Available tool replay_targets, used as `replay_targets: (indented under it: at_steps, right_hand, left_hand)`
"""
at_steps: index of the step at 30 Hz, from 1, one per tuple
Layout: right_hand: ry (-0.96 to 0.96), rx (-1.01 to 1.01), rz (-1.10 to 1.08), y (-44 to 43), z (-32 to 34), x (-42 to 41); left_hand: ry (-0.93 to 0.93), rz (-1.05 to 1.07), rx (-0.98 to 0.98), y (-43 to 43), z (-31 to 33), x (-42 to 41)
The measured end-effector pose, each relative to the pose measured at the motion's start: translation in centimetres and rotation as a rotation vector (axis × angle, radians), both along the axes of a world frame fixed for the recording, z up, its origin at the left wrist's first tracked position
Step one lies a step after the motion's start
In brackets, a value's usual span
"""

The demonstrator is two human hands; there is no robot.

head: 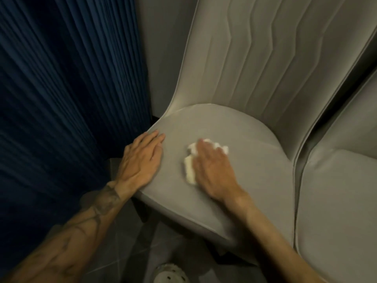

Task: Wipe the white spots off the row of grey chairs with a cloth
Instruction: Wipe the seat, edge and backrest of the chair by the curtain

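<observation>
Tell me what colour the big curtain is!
Dark blue: the pleated fabric curtain, head view.

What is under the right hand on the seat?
A white cloth lies under the right hand, pressed flat on the grey seat. Its edges show beside the hand; whatever lies beneath the cloth is hidden.

Readable text, labels, brands, numbers, signs: none.

Only marking noted: tattoo [107,201], dark line work on the forearm [61,248] just behind the left grip [140,160], running from the wrist back along the arm. It is too blurred to tell whether it holds any letters or figures.
</observation>
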State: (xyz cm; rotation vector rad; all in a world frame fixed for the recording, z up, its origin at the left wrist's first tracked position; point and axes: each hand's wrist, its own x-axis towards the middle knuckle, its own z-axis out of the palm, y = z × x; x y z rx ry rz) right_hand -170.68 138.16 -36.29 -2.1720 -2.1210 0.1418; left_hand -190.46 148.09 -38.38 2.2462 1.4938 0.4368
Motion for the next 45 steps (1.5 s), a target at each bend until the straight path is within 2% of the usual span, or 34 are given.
replay_targets:
  at_steps: [2, 4, 7, 11, 13, 15, 19, 22, 24, 30, 33, 37, 40, 45]
  right_hand:
    - [0.032, 0.058, 0.218, -1.0, -1.1, -5.1]
    - [0.087, 0.053, 0.328, -1.9, -1.0, -6.7]
    - [0.116, -0.017, 0.185, -3.7, 0.2, -1.4]
    - [0.09, 0.067, -0.087, -9.3, 1.1, 5.6]
    - [0.051, 0.072, -0.084, -10.7, 0.6, 5.0]
    - [0.017, 0.115, 0.01, -10.5, -0.2, 2.2]
    - [0.033, 0.071, 0.216, -4.7, -1.2, -4.5]
    - [0.017, 0.019, 0.264, 1.4, -0.9, -7.2]
    - [0.002, -0.001, 0.269, 2.7, -1.0, -7.0]
    - [-0.025, 0.054, 0.371, -0.3, -1.2, -5.9]
    - [0.065, -0.018, 0.44, 4.8, -0.8, -7.2]
    - [0.039, -0.038, 0.434, 11.1, -0.9, -6.9]
    - [0.12, -0.023, 0.334, 12.7, -1.0, -3.0]
    - [0.021, 0.028, -0.171, 14.4, -0.5, 8.4]
  left_hand:
    - [0.0, -0.03, -0.007, -0.1, 0.0, -0.8]
    - [-0.025, -0.029, -0.019, -0.3, -0.2, -2.0]
    - [-0.011, -0.001, -0.026, -1.1, -0.6, -3.4]
    - [-0.08, 0.077, -0.04, -1.7, -1.5, -3.4]
    - [-0.101, 0.106, -0.031, -1.8, -1.8, -3.3]
    - [-0.124, 0.13, -0.03, -1.8, -2.2, -3.2]
    - [-0.208, 0.181, -0.054, -1.8, -2.6, -3.3]
    - [-0.321, 0.222, -0.125, -2.0, -2.7, -3.4]
    - [-0.375, 0.252, -0.167, -2.1, -2.8, -3.6]
    - [-0.51, 0.366, -0.212, -2.0, -3.9, -3.6]
    - [-0.549, 0.4, -0.219, -1.8, -4.1, -3.2]
    - [-0.572, 0.402, -0.24, -2.0, -3.7, -3.3]
    - [-0.448, 0.361, -0.242, -1.9, -3.6, -3.6]
    - [-0.305, 0.323, -0.23, -1.1, -2.9, -3.1]
